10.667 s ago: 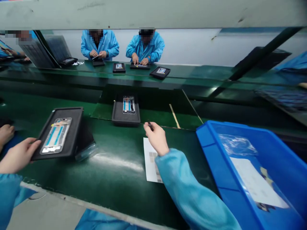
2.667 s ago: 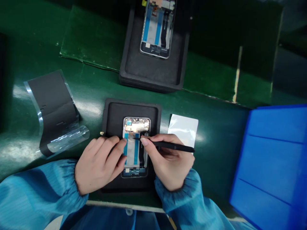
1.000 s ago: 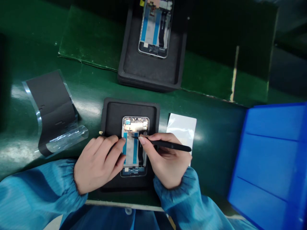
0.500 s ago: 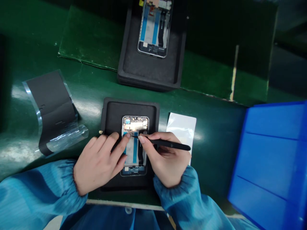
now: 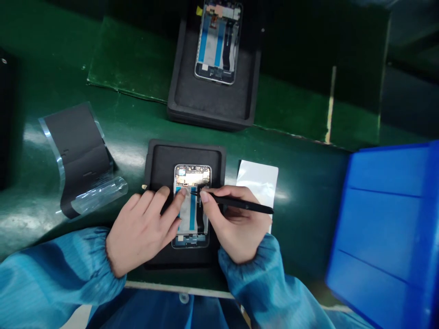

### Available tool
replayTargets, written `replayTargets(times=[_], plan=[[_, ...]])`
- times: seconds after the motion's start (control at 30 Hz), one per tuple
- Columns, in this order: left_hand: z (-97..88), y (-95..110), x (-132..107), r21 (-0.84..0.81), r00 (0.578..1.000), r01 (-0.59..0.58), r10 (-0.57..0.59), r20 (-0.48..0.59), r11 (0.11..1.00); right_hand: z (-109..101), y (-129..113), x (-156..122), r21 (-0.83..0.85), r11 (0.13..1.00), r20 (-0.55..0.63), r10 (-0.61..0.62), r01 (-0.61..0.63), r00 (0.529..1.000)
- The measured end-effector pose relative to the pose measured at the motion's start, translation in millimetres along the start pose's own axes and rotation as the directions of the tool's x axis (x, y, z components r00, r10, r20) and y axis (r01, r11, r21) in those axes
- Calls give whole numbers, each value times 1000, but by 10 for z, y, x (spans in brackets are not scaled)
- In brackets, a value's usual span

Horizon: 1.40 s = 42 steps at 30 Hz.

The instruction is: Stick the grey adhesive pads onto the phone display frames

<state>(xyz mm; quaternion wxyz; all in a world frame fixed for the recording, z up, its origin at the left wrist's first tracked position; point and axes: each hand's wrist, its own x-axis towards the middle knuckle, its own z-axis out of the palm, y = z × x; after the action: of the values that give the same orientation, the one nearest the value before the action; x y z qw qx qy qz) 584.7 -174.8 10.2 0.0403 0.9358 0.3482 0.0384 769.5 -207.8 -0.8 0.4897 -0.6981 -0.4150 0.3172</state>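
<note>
An opened phone (image 5: 192,214) lies in a black tray (image 5: 154,157) in front of me, its circuit board at the top and blue strips below. My left hand (image 5: 142,230) rests over the phone's left side, fingers spread, with the index fingertip touching just under the board. Black tweezers (image 5: 245,204) are pinched between the thumb and fingers of my right hand (image 5: 240,224). Their tip points left over the phone, close to my left index fingertip. Whether the tip grips anything is too small to tell.
Another opened phone (image 5: 216,45) lies in a stack of black trays (image 5: 212,103) farther back. A sheet with dark stickers (image 5: 80,141) curls at the left. Partly behind my right hand is a white sheet (image 5: 259,176). A blue bin (image 5: 384,219) stands at the right.
The tweezer tip has shifted slightly right, away from my left index fingertip. My left hand stays on the phone. The whole view has moved a little.
</note>
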Motion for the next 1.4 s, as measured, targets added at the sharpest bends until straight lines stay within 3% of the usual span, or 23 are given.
replayTargets(times=[0.43, 0.77, 0.9, 1.17, 1.4], plan=[[-41, 2, 55, 59, 995, 19, -25, 93, 998, 52, 80, -6, 89, 996, -54, 15, -10, 998], [23, 40, -90, 70, 998, 51, -48, -49, 996, 76, 139, 1, 111, 994, -63, -6, 13, 998], [37, 47, -89, 74, 996, 79, -75, -58, 994, 90, 152, 5, 133, 991, -68, -18, 27, 998], [54, 34, -122, 63, 988, 53, -43, -151, 997, 102, 177, 22, 142, 989, -59, -35, 43, 998], [-14, 85, 0, 147, 997, 69, -65, -29, 987, 107, 180, 32, 161, 986, -53, -44, 52, 998]])
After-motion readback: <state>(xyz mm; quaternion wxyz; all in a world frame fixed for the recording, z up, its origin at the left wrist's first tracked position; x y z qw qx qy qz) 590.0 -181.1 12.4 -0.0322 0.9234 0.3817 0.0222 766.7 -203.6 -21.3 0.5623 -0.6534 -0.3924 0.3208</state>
